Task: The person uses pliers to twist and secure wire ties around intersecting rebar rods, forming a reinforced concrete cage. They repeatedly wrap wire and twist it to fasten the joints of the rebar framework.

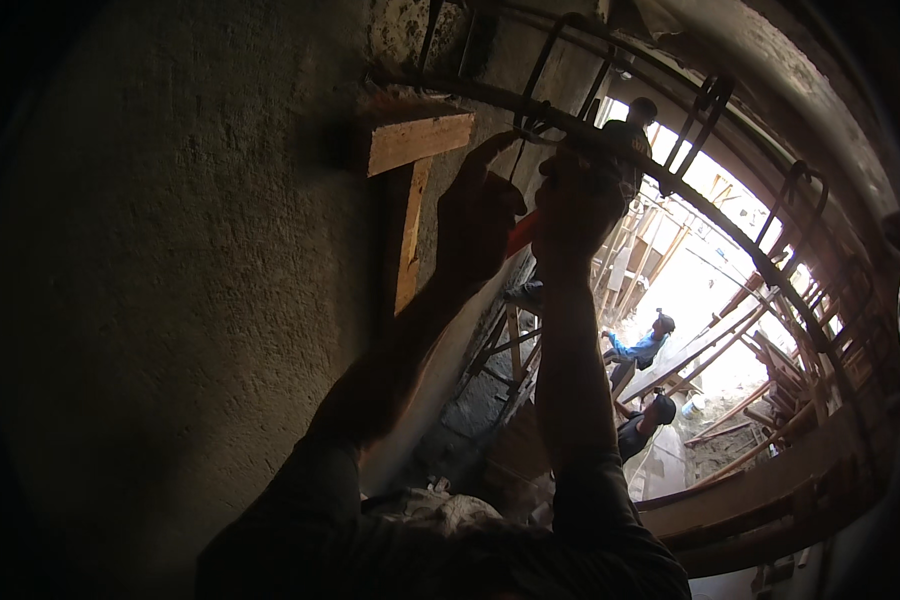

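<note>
Both my arms reach up to a dark ribbed steel reinforcing bar (710, 208) that crosses overhead. My left hand (475, 220) is closed just below the bar, its index finger raised toward it. A thin dark wire (518, 160) runs down from the bar to the fingers of this hand. Beside it, my right hand (578, 205) is closed around an orange-handled tool (521, 233); part of the orange shows between the two hands. The tool's working end is hidden in shadow. Bent steel stirrups (538, 70) loop around the bars above.
A rough plaster wall (200, 250) rises close on my left. From it juts a wooden bracket (420, 138) with an upright post. Far below right are a person in blue (640, 350) and another in dark clothes (645, 425). A further person (630, 125) is beyond the bar, near timber poles.
</note>
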### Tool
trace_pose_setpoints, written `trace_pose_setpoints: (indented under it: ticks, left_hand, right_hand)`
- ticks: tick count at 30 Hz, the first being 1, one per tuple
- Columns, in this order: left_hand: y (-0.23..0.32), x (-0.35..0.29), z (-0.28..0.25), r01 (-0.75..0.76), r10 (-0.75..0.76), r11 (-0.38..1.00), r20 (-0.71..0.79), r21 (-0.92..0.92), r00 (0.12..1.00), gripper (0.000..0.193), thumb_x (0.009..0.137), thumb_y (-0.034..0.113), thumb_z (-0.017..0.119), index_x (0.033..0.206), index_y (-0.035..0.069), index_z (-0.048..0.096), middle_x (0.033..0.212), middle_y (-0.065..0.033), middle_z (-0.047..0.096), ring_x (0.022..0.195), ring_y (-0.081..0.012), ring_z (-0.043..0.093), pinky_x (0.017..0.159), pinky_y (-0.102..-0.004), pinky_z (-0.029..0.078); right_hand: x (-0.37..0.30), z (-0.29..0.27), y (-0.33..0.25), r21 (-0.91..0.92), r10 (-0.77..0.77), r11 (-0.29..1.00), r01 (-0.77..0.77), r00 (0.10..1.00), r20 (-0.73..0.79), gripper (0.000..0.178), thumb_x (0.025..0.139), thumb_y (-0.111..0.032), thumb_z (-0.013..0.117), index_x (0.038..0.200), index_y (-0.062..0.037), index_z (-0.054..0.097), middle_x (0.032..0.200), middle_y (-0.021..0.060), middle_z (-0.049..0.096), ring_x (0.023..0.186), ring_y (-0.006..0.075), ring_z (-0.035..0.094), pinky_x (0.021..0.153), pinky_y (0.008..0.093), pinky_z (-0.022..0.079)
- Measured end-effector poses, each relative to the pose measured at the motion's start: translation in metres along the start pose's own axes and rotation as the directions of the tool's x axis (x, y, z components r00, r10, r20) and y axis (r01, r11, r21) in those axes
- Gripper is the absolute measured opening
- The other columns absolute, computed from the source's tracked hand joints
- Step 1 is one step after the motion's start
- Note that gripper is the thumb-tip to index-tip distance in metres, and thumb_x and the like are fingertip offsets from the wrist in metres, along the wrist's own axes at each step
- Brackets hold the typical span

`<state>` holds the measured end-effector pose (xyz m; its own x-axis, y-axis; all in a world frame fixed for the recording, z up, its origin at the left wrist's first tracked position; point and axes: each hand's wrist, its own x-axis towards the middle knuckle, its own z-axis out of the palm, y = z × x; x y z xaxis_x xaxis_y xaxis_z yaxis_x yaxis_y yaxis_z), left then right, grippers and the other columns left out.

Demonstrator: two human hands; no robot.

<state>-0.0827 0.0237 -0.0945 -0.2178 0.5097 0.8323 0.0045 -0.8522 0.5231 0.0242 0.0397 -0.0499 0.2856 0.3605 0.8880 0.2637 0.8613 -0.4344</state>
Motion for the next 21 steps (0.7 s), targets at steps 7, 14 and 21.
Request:
trace_pose_setpoints:
  ticks: [7, 14, 21]
  left_hand:
    - [-0.001, 0.005, 0.001, 0.040, -0.036, 0.988, 0.031, -0.149, 0.999, 0.061, 0.092, 0.003, 0.055, 0.153, 0.003, 0.044, 0.072, -0.0020, 0.065, 0.065, -0.0066, 0.061, 0.063, -0.0241, 0.050]
    - [-0.007, 0.004, 0.004, -0.054, 0.055, 0.997, 0.034, -0.047, 0.998, 0.061, 0.088, -0.005, 0.055, 0.149, 0.006, 0.052, 0.070, -0.0023, 0.064, 0.062, -0.0061, 0.061, 0.059, -0.0243, 0.051]
    - [-0.009, 0.012, -0.004, -0.042, 0.048, 0.997, 0.101, -0.063, 0.994, 0.053, 0.088, 0.002, 0.059, 0.140, 0.008, 0.063, 0.063, -0.0013, 0.056, 0.058, -0.0043, 0.055, 0.056, -0.0261, 0.048]
  right_hand:
    - [-0.008, 0.009, 0.001, -0.036, 0.052, 0.998, -0.055, 0.996, -0.079, 0.023, 0.083, -0.020, 0.086, 0.081, -0.0009, 0.073, 0.076, 0.0022, 0.068, 0.068, 0.0086, 0.062, 0.066, 0.0256, 0.051]
    - [-0.009, 0.011, 0.000, 0.001, -0.010, 1.000, 0.010, 0.997, -0.081, 0.027, 0.082, -0.017, 0.089, 0.094, -0.0001, 0.071, 0.078, 0.0032, 0.069, 0.072, 0.0106, 0.065, 0.069, 0.0287, 0.053]
    - [0.001, 0.001, 0.007, -0.278, -0.025, 0.961, 0.000, 0.996, -0.084, 0.022, 0.083, -0.025, 0.086, 0.089, -0.0046, 0.079, 0.080, 0.0085, 0.075, 0.071, 0.0152, 0.071, 0.065, 0.0303, 0.055]
